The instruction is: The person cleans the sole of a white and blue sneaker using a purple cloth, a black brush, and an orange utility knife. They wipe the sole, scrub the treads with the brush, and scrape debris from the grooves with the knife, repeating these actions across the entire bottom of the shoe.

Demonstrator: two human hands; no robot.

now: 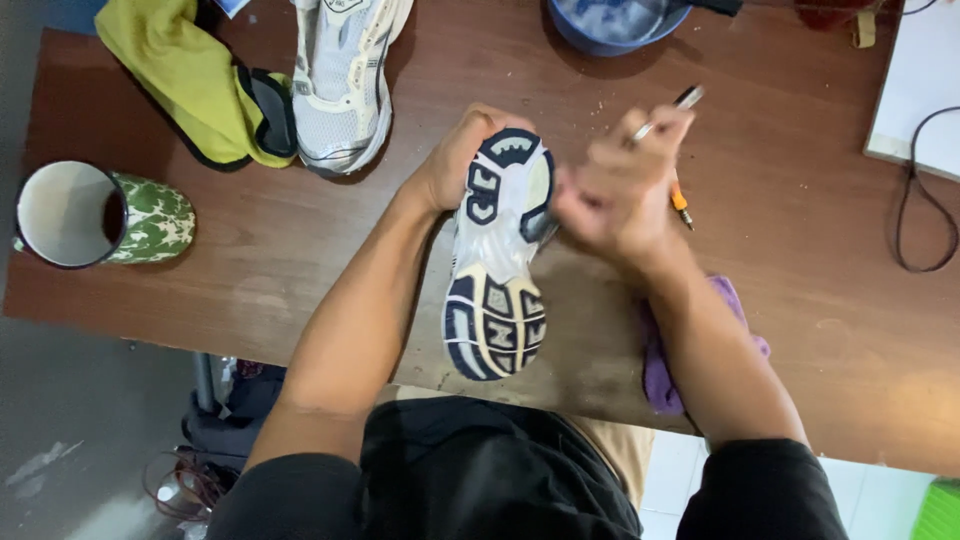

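A sneaker (497,262) is held sole up over the near edge of the brown wooden table (300,250); its sole is white with dark blue tread blocks. My left hand (458,157) grips the far end of the sneaker. My right hand (620,190), blurred, holds a thin metal-tipped tool (668,112) and touches the sole's right edge. The tool's working end is hidden behind my fingers.
A second white sneaker (345,80) lies upright at the back beside a yellow-green cloth (180,70). A green camouflage mug (95,215) lies at the left edge. A blue bowl (615,25), a small orange-handled tool (681,205), a purple cloth (660,375), a white board (920,90) and a black cable (915,200) are around.
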